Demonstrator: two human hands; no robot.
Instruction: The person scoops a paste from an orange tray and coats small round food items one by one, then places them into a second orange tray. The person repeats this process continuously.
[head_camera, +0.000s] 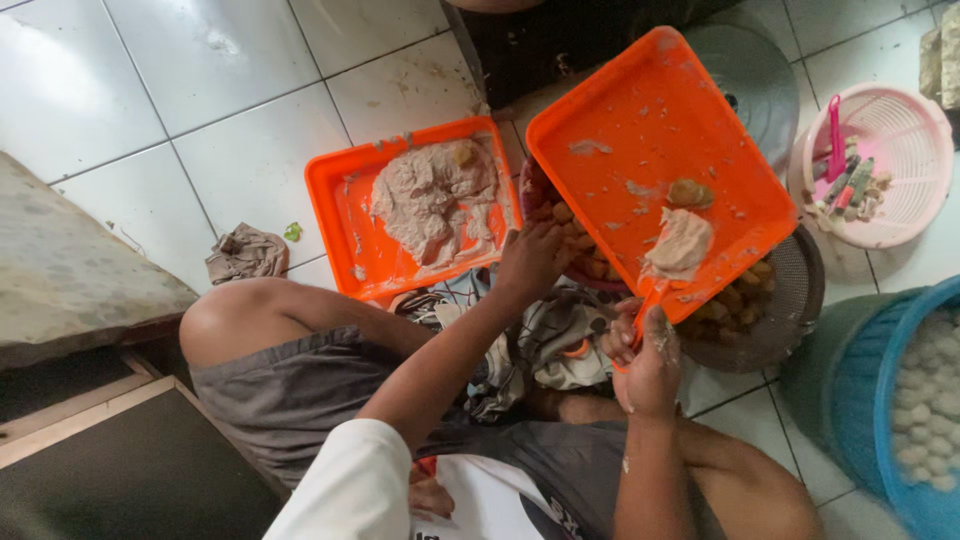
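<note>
A tilted orange tray (640, 120) is held up over my lap, smeared with paste. A pale lump of dough (680, 245) and a brown fried piece (690, 192) lie near its lower corner. My right hand (645, 350) grips that near corner. My left hand (535, 255) holds the tray's left edge from below, fingers tucked under it next to several brown fried pieces (575, 245). A round metal strainer (790, 320) with more fried pieces sits beneath the tray's low corner.
A second orange tray (340, 210) with a heap of dough (430, 200) lies on the tiled floor. A pink basket (915, 130) of utensils, a blue basket (885, 400) of white balls, a grey round lid (755, 70), a rag (245, 255) and a stone slab (70, 270) surround me.
</note>
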